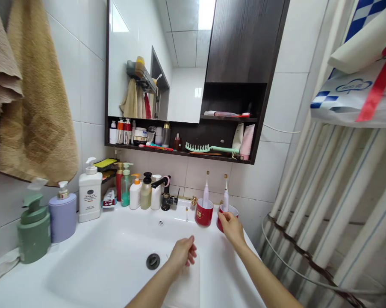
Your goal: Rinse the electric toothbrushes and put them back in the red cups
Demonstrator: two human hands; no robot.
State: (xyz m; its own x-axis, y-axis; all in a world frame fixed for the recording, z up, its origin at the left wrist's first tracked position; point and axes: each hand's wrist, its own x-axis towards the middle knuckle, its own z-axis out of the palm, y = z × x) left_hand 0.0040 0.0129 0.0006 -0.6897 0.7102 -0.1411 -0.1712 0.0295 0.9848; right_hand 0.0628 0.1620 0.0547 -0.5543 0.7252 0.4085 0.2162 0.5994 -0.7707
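Observation:
My right hand (231, 229) is closed on the red cup (219, 222) at the sink's back right corner, fingers at its rim. A pale electric toothbrush (225, 199) stands upright in that cup, brush head up. Beside it is another red cup (204, 215) with gold marks, holding a similar toothbrush (206, 194). Over the right part of the white sink (99, 256), my left hand (182, 252) hangs with loosely curled fingers and no visible object in them. Under it lies a flat white rectangular piece (188, 284), partly hidden by the arm.
A black faucet (166, 192) stands at the back, with several pump bottles (135, 192) to its left. A green dispenser (34, 231) and a purple one (62, 214) sit at left. Above hangs a mirror cabinet (180, 156); at right is a radiator (327, 209).

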